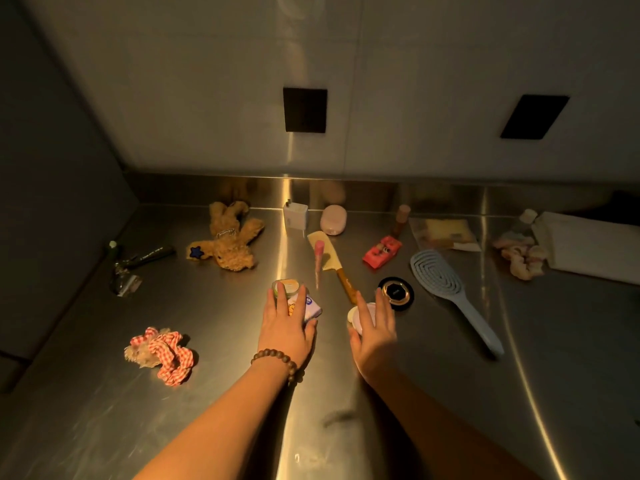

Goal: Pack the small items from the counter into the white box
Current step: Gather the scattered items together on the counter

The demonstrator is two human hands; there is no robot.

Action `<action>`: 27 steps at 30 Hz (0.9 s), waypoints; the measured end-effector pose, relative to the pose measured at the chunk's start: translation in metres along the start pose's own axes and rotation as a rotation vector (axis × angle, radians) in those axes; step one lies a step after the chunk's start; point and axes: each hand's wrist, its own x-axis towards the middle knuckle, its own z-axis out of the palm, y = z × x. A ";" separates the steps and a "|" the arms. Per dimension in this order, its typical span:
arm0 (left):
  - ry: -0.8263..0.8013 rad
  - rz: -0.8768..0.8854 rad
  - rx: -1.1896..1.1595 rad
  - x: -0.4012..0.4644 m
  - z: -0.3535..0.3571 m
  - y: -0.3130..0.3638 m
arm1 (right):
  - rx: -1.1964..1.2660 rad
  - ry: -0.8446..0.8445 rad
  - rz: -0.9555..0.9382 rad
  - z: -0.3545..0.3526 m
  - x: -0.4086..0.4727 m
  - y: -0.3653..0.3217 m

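the left hand (284,327) lies flat over a packet (310,306), pinning it for pickup; the right hand (372,329) cups a jar (358,317); the box (588,247) waits at two o'clock.

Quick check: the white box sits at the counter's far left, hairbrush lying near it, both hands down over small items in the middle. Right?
Not quite. The head view shows the white box at the counter's far right, not left. The hairbrush does lie near it, and the left hand and right hand are over small items mid-counter.

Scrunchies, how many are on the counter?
2: a red checked scrunchie near the front left, and a pastel scrunchie far right beside the white box. More may be hidden.
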 end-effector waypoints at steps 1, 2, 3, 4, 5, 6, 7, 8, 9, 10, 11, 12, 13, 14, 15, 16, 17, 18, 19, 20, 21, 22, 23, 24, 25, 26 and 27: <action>0.011 0.008 0.006 0.005 0.000 0.005 | 0.027 0.017 -0.011 0.001 0.005 0.002; 0.021 0.015 0.006 0.008 0.000 0.009 | 0.039 0.024 -0.018 0.001 0.010 0.003; 0.033 0.019 -0.002 0.010 -0.001 0.013 | 0.027 0.024 -0.028 0.001 0.013 0.005; 0.049 0.022 -0.015 0.011 -0.001 0.016 | 0.001 0.017 -0.042 -0.001 0.016 0.007; 0.067 0.025 -0.032 0.012 -0.003 0.019 | -0.026 0.004 -0.054 -0.004 0.017 0.010; 0.088 0.031 -0.050 0.012 -0.004 0.020 | -0.047 -0.007 -0.065 -0.008 0.018 0.011; 0.114 0.043 -0.069 0.012 -0.006 0.021 | -0.059 -0.010 -0.073 -0.012 0.020 0.012; 0.140 0.058 -0.090 0.012 -0.007 0.022 | -0.063 -0.002 -0.077 -0.017 0.023 0.013; 0.162 0.073 -0.117 0.012 -0.010 0.024 | -0.057 0.011 -0.081 -0.021 0.028 0.013; 0.180 0.088 -0.150 0.013 -0.012 0.026 | -0.035 0.026 -0.088 -0.025 0.035 0.013; 0.194 0.106 -0.183 0.016 -0.015 0.029 | 0.011 0.041 -0.094 -0.028 0.042 0.012; 0.209 0.131 -0.210 0.021 -0.019 0.033 | 0.079 0.060 -0.098 -0.030 0.050 0.010; 0.227 0.159 -0.229 0.028 -0.023 0.039 | 0.151 0.083 -0.102 -0.033 0.059 0.009; 0.250 0.181 -0.243 0.037 -0.026 0.044 | 0.205 0.107 -0.113 -0.035 0.068 0.009; 0.271 0.191 -0.253 0.048 -0.030 0.050 | 0.233 0.119 -0.123 -0.036 0.079 0.010; 0.287 0.188 -0.258 0.060 -0.033 0.055 | 0.237 0.103 -0.126 -0.038 0.091 0.012; 0.296 0.178 -0.257 0.074 -0.036 0.060 | 0.225 0.058 -0.119 -0.039 0.106 0.015; 0.298 0.166 -0.253 0.088 -0.038 0.064 | 0.204 -0.003 -0.107 -0.039 0.121 0.020; 0.295 0.160 -0.246 0.103 -0.039 0.068 | 0.185 -0.058 -0.093 -0.038 0.136 0.026; 0.291 0.162 -0.243 0.116 -0.040 0.072 | 0.173 -0.099 -0.079 -0.036 0.150 0.031; 0.285 0.169 -0.243 0.129 -0.040 0.075 | 0.169 -0.129 -0.069 -0.034 0.163 0.036; 0.273 0.174 -0.245 0.141 -0.039 0.077 | 0.167 -0.152 -0.063 -0.032 0.175 0.041; 0.253 0.175 -0.244 0.152 -0.038 0.079 | 0.163 -0.175 -0.059 -0.028 0.186 0.045; 0.230 0.174 -0.239 0.162 -0.035 0.080 | 0.156 -0.198 -0.056 -0.025 0.196 0.049; 0.209 0.173 -0.235 0.170 -0.032 0.081 | 0.149 -0.218 -0.056 -0.021 0.205 0.052; 0.194 0.174 -0.231 0.177 -0.028 0.082 | 0.145 -0.230 -0.058 -0.017 0.213 0.056; 0.187 0.176 -0.229 0.183 -0.024 0.083 | 0.140 -0.240 -0.062 -0.012 0.221 0.058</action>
